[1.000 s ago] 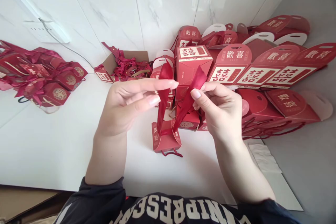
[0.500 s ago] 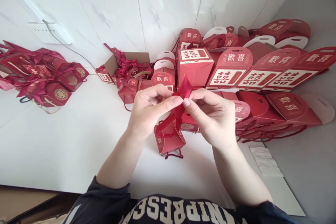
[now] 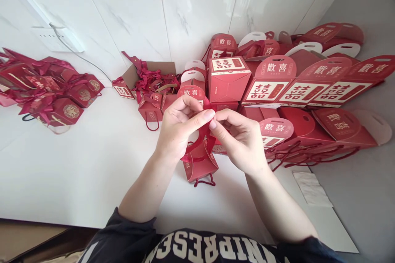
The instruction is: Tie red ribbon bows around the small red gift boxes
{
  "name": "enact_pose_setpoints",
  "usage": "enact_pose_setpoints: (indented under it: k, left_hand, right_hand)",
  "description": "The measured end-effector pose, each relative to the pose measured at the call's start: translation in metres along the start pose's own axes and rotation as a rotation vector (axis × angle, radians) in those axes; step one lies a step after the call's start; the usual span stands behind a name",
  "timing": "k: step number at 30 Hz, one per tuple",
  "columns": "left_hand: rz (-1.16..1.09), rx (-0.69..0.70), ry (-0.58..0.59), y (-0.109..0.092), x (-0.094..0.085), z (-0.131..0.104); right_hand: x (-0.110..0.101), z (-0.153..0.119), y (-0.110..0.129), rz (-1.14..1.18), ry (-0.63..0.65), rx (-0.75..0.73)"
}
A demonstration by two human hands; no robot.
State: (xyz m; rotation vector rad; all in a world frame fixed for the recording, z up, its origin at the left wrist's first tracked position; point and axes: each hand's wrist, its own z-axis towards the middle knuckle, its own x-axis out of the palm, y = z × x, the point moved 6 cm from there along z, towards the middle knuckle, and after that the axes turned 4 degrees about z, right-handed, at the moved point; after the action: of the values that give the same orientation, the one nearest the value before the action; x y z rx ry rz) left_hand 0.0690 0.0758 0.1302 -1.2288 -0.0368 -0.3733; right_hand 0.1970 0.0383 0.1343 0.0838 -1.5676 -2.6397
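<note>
In the head view, your left hand (image 3: 182,127) and right hand (image 3: 243,139) meet at the thumbs, each with thumb and forefinger closed on the dark red ribbon (image 3: 203,132); the fingers hide how the strands lie at the pinch, so the fold or crossing there cannot be told. For good control, pinch close to the working point, apply even tension from both sides, and let the satin lie flat under the thumbs, since it is likely to slip or twist if either side slackens. Pull sideways rather than upward: the small red box (image 3: 200,166) looks light and would probably lift or tip under an upward pull. Should a strand turn over, smooth it with one thumb while the other hand holds the pinch. The small box rests on the white surface (image 3: 92,172), below the pinched ribbon and nearer your body than the fingertips, roughly centred between your forearms, with its twisted cord (image 3: 204,182) on the side facing you. The ribbon runs down from your fingers to the top of this box. Rows of printed red boxes (image 3: 277,82) stand beyond and to the right of your right hand; an open box of ribbon pieces (image 3: 165,67) sits beyond your left hand.
</note>
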Motion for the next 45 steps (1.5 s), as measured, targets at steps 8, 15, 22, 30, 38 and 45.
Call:
enact_pose_setpoints:
  k: [8, 15, 22, 30, 38, 45]
  left_hand:
    - [-0.012, 0.004, -0.012, -0.004, 0.002, -0.002]
    - [0.279, 0.043, 0.606, 0.012, -0.027, -0.001]
    - [0.528, -0.066, 0.875, 0.067, -0.037, -0.026]
    - [0.304, -0.252, 0.824, 0.102, -0.037, -0.042]
    - [0.139, -0.341, 0.749, 0.125, -0.044, -0.045]
    - [0.178, -0.279, 0.767, 0.122, -0.043, -0.044]
  right_hand:
    - [0.002, -0.001, -0.008, -0.032, 0.01, 0.057]
    - [-0.005, 0.001, 0.005, 0.104, -0.049, 0.015]
    - [-0.005, 0.0, 0.023, 0.082, -0.069, -0.053]
    - [-0.002, 0.003, 0.021, 0.013, -0.072, -0.062]
    - [-0.006, 0.005, 0.014, 0.016, -0.116, -0.04]
    - [-0.007, 0.009, 0.018, 0.016, -0.137, -0.076]
